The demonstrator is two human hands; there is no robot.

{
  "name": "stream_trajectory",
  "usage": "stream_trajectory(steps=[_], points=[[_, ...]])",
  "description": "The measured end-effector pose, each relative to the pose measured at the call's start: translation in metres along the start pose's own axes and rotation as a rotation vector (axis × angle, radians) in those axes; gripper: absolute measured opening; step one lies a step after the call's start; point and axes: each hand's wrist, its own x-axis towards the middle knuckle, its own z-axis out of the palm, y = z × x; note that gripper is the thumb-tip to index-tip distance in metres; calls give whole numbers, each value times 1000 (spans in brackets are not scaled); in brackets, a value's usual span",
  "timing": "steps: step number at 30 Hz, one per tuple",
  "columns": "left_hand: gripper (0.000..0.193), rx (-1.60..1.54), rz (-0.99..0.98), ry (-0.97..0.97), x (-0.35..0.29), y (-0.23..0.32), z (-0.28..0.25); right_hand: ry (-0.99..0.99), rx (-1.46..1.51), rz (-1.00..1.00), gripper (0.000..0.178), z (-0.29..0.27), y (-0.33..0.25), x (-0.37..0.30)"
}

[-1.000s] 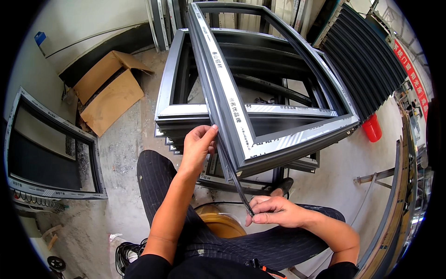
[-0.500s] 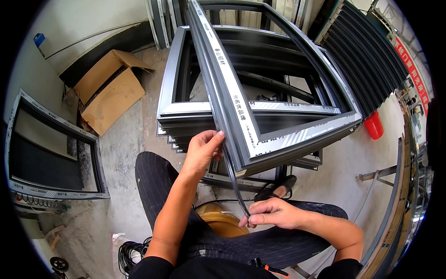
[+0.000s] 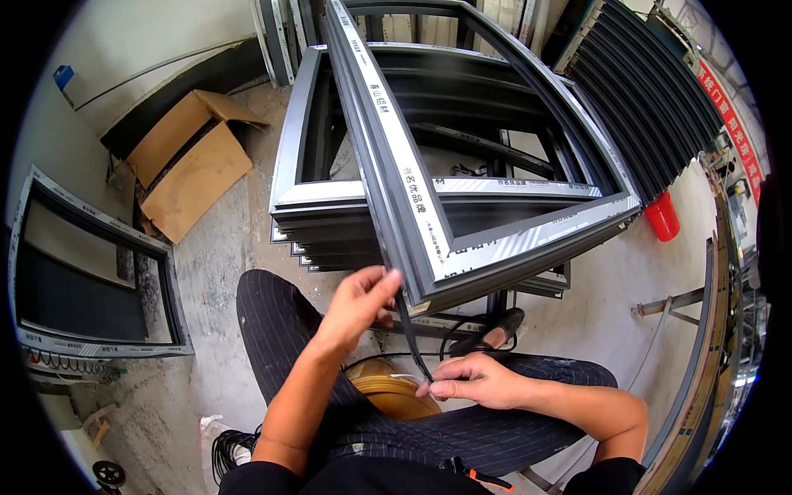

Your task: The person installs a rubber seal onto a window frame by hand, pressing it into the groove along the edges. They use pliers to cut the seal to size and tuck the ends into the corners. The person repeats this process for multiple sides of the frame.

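One black strip (image 3: 412,334) ran down from the uppermost frame (image 3: 415,198) to the right hand (image 3: 477,382), whose fingers pinched its end — the left hand (image 3: 356,307), fingers narrowly parted, was near the frame's corner, grip unclear.

a cardboard box (image 3: 196,183) (flaps open) rests near the wall (image 3: 177,25).

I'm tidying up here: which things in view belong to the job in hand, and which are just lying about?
Seemingly in use:
black strip, pinched in the right hand;
top frame, by the left hand.

Seemingly lying about:
cardboard box;
red bucket.
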Motion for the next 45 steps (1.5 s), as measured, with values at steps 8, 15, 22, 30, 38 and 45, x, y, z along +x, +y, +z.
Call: stream_trajectory(steps=[8,15,22,30,38,45], points=[[33,-5,31,-20,-14,-14,10,64,-31,0,34,2,5,2],[32,-73,-44,-63,-26,-22,11,161,-320,-78,33,4,5,4],[14,-285,4,-55,-62,-39,12,172,-1151,46,30,8,-1,-9],[17,-252,-3,27,-61,-39,23,-583,-1021,229,35,44,69,-32],[20,-204,17,36,-58,-40,23,-512,-998,56,37,59,72,-40],[20,-206,-13,49,-59,-38,22,-565,-1067,98,31,58,71,-39]])
